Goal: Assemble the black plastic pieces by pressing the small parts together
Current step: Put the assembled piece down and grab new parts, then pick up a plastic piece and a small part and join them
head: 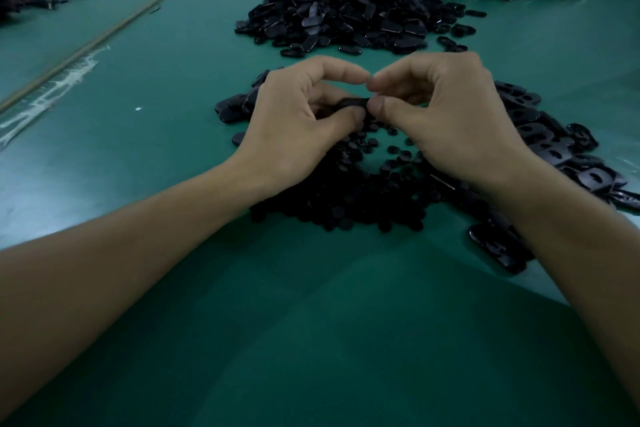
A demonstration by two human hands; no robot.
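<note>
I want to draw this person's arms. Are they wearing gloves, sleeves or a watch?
No. The left hand and the right hand are bare: no gloves, rings or watch. The left forearm and the right forearm are bare too, with no sleeve in view.

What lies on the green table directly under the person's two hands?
A heap of small round black parts spreads beneath the left hand and right hand, which together pinch one black piece. The hands hide part of the heap.

We log one view only: head-worn wide-angle, facing forward and down along the desk [166, 149], close over left hand [294, 128] and right hand [450, 121].
</note>
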